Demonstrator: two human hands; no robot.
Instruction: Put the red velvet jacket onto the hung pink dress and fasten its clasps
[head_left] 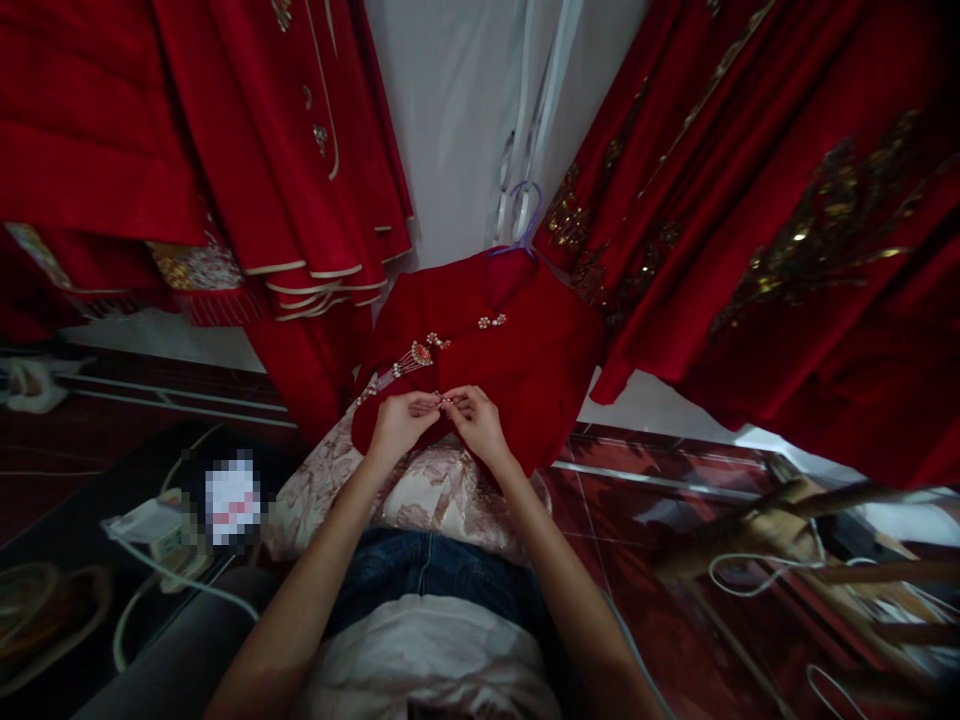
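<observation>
A red garment (540, 360) on a purple hanger (528, 215) is spread in front of me, its lower part over my lap. Beaded flower fastenings (493, 321) and an orange fan-shaped ornament (421, 353) with bead strands decorate its front. At the garment's front opening my left hand (401, 425) and my right hand (476, 418) meet, fingertips pinched together. Between them is a small beaded fastening (442, 401), mostly covered by the fingers. A pale patterned cloth (427, 485) lies under the garment across my legs.
Red garments (292, 150) with pale trim hang at the left. More red garments (750, 220) with gold sequins hang at the right. A black surface on the left bears a pixelated screen (232, 500) and a white cable (184, 575). Wooden furniture (840, 580) stands at right.
</observation>
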